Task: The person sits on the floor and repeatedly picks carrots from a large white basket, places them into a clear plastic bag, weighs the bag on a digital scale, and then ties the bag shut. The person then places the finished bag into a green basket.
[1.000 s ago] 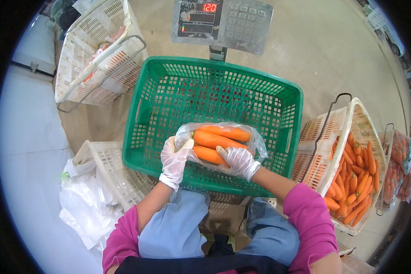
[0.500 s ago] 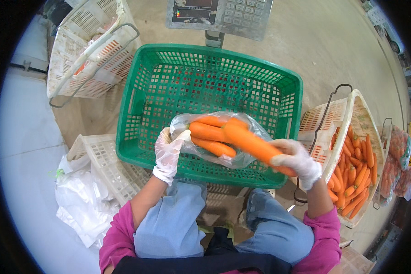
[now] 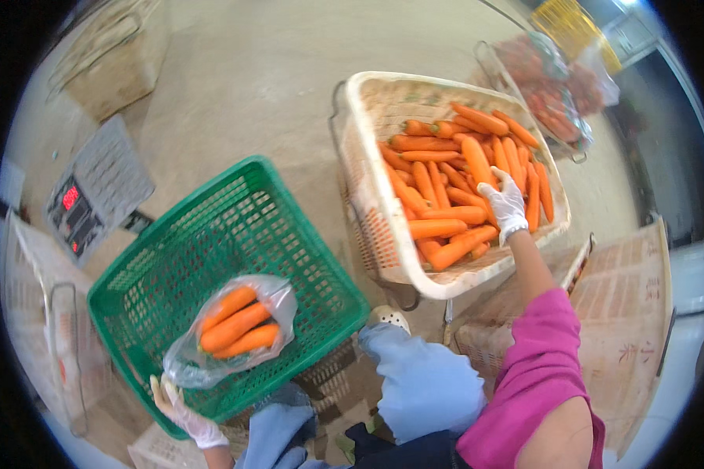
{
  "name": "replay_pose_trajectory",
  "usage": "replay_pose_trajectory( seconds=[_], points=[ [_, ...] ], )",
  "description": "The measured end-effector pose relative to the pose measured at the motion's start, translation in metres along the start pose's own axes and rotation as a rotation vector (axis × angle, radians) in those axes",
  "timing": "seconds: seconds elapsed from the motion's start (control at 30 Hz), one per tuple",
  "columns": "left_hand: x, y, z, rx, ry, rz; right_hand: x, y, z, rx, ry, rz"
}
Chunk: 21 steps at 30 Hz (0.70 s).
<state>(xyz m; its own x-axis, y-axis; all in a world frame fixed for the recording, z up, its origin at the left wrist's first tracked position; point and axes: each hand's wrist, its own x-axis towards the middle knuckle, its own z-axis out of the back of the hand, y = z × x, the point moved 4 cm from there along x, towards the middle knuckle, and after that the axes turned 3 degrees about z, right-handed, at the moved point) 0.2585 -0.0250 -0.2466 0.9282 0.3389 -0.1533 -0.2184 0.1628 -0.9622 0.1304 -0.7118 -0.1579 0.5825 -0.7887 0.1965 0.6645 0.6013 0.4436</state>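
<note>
My left hand [image 3: 183,414], gloved, is at the near left rim of the green basket [image 3: 340,289], touching or very near the end of a clear plastic bag [image 3: 181,356], its fingers loosely extended. Three carrots [image 3: 236,327] lie in that bag inside the basket. My right hand [image 3: 505,203], also gloved, reaches into a white crate [image 3: 418,289] heaped with carrots [image 3: 454,215], its fingers on a large carrot [image 3: 477,160] at the top of the pile.
A grey scale [image 3: 105,184] stands left of the basket. White crates sit at far left [image 3: 47,305], back left [image 3: 113,62] and lower right [image 3: 594,320]. Bagged produce [image 3: 551,94] and a yellow basket [image 3: 575,31] are at back right. My knees and shoe show below.
The view has turned rightward. The carrot my right hand lifted from the bag is gone from it, and that hand has moved into the carrot crate. My left hand stays by the bag.
</note>
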Motion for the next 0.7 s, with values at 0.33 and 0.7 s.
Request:
replay_pose_trajectory(
  seconds=[0.33,0.7],
  points=[
    [-0.007,-0.023,-0.012,0.124,0.026,-0.097,0.035,-0.021,-0.100,-0.486,0.568,-0.006],
    [0.012,0.052,0.011,0.052,0.049,0.073,0.064,-0.074,-0.167,-0.304,0.551,-0.176]
  ],
)
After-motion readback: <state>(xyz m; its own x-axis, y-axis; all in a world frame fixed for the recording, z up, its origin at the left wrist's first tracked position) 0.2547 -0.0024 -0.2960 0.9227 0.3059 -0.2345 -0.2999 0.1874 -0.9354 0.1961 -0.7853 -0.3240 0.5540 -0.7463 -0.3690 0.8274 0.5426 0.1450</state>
